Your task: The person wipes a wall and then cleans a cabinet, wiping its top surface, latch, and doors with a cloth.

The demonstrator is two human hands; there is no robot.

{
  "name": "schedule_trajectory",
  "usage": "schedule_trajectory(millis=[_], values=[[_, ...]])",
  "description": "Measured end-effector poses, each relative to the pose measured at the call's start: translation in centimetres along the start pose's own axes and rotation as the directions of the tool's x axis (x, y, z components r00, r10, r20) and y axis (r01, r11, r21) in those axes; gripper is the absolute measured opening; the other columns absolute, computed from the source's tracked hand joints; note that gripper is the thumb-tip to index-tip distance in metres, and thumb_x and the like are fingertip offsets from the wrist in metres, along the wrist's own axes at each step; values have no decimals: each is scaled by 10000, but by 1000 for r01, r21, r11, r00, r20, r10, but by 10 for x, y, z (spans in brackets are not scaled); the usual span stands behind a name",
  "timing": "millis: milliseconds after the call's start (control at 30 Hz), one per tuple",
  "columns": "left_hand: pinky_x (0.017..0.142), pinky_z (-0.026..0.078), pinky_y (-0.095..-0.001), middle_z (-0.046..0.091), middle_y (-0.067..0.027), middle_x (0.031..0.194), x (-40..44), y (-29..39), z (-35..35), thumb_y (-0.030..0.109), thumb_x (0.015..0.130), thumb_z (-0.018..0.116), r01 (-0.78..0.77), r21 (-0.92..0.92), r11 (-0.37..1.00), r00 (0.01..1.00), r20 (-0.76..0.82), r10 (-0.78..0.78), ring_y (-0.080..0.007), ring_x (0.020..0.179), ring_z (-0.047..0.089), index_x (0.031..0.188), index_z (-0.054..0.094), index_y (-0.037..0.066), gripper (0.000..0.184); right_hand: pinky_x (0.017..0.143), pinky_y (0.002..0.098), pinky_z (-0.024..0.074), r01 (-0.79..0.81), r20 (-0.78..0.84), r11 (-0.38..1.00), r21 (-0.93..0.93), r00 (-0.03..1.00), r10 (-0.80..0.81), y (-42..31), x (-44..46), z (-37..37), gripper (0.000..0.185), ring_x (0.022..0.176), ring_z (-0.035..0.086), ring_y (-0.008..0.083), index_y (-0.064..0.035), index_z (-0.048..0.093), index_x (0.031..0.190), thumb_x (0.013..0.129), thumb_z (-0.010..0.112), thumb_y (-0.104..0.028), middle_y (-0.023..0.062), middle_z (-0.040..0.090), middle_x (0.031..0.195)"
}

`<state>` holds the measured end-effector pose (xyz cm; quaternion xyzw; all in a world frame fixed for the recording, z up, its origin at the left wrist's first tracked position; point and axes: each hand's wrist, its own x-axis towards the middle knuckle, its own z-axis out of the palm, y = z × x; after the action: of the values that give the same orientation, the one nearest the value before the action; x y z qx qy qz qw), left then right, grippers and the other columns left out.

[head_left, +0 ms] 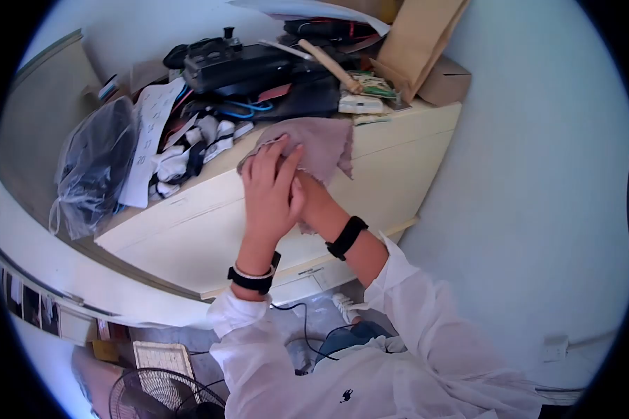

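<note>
A pinkish-mauve cloth [321,143] lies bunched over the front edge of the cream cabinet [189,244], with one corner hanging down. My left hand [271,185] rests on the cloth's left part, its fingers spread and pointing up. Behind it, my right hand [311,187] reaches in from the right at the cloth. Its fingers are hidden by the cloth and my left hand. Black bands circle both wrists.
Small black and white bundles [178,157], a clear plastic bag [96,160] and a white sheet [149,129] are at the left. Dark bags [258,66], a wooden stick [332,68] and a brown paper bag [421,42] stand behind. A fan [162,394] is at the lower left.
</note>
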<state>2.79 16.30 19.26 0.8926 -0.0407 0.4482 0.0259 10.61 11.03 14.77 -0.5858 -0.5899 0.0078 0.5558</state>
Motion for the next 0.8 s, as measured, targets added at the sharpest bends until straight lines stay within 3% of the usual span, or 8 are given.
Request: schedule_trajectory(millis=[33,100,200,300,433,567,600,800], values=[[972,256,-463,407,-137,1283,7,3,4,128,703,497,-19,-22,1000,1000,0,19,-332,1150,390,1149,518,70,450,816,361,431,56,-77,998,2,995,-56,-1,1,-9,312,940,533,312,-7,477,1081,792,490,-125,173,551,1054],[971,257,-451,417,-137,1269,6,3,1,109,694,501,22,25,999,1000,-9,-21,-332,1137,397,1143,518,73,451,817,364,430,60,-33,998,-12,998,-60,-6,0,-16,336,943,533,315,-9,471,1112,800,478,-133,173,548,1068],[964,261,-475,424,-167,1244,4,-1,8,112,692,503,28,1,1000,999,-35,-28,-345,1129,397,1161,517,88,470,823,366,430,112,-165,986,-123,977,-132,-4,-2,-10,377,954,530,319,-13,457,1159,805,467,-144,174,547,1076],[947,272,-487,420,-186,1238,-2,-8,17,124,686,504,18,-8,1000,997,-77,-19,-358,1110,402,1191,508,105,505,839,353,434,-12,-181,960,-281,983,-41,19,-5,-1,378,960,551,268,-26,457,1192,850,435,-186,144,541,1114],[910,296,-480,416,-197,1234,-9,-19,39,156,671,504,8,-13,1000,982,-187,-11,-362,1068,417,1212,506,120,542,846,354,427,-16,-211,956,-294,976,-48,32,-8,-4,383,968,545,268,-29,454,1195,849,439,-192,142,535,1121],[898,303,-470,423,-192,1228,-16,-18,53,219,697,478,47,24,999,958,-283,-39,-343,1050,422,1165,553,120,484,853,355,420,-26,-202,953,-303,979,-38,40,-18,-9,389,976,539,268,-32,451,1199,847,443,-198,139,530,1127],[933,275,-467,420,-194,1237,-18,-15,54,241,759,442,49,22,999,959,-279,-41,-366,1098,384,1148,549,73,436,855,355,418,-20,-193,953,-304,980,-41,42,-20,-11,390,978,538,268,-33,450,1200,847,444,-200,139,529,1129],[887,308,-447,436,-166,1227,-27,-16,53,301,744,480,63,-12,998,966,-249,-64,-330,1033,419,1100,589,97,425,866,357,407,19,-82,957,-289,996,-44,43,-31,-10,399,989,529,269,-37,446,1206,845,450,-209,135,521,1139]])
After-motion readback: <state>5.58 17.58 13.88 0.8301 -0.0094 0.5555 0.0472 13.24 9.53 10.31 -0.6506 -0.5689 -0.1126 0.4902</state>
